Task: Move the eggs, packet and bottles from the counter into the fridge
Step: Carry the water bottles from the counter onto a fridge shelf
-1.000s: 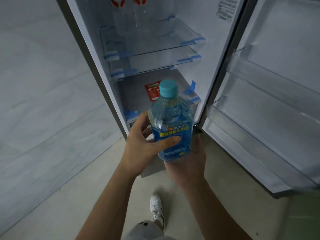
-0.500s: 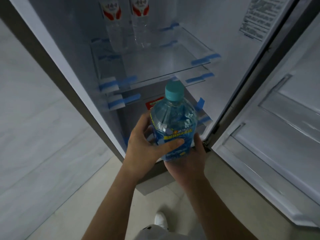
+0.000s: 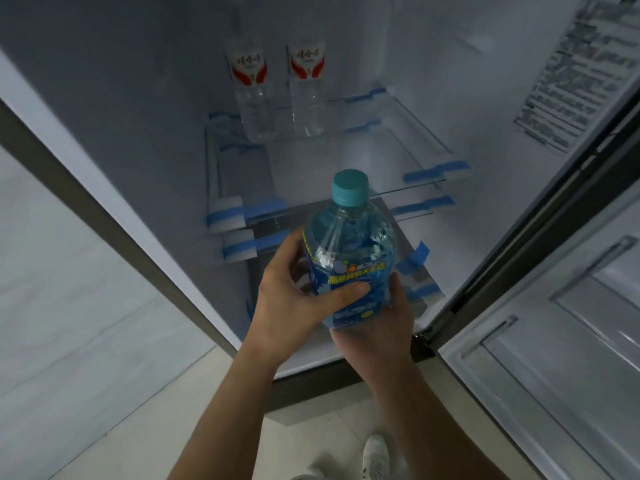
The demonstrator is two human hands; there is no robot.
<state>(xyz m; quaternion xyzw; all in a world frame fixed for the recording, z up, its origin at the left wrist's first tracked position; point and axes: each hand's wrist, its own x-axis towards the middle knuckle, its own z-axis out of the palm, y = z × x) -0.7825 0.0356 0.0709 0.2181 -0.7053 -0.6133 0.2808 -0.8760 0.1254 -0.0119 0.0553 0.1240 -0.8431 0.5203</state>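
Observation:
I hold a blue drink bottle [image 3: 349, 251] with a teal cap upright in front of the open fridge. My left hand [image 3: 291, 299] wraps its left side, thumb across the label. My right hand [image 3: 377, 327] cups it from below and the right. Two clear water bottles with red-and-white labels, one on the left [image 3: 251, 95] and one on the right [image 3: 306, 88], stand side by side at the back of a glass shelf [image 3: 381, 147] inside the fridge. No eggs or packet are in view.
Lower glass shelves [image 3: 270, 216] carry blue tape at their front corners. The fridge door [image 3: 561, 358] hangs open on the right with door bins. A pale wall [image 3: 69, 306] runs along the left. My white shoe [image 3: 375, 455] stands on the tiled floor below.
The view has moved closer to the fridge and tilted up, so the two clear bottles on the shelf show fully. Both hands still hold the blue bottle the same way.

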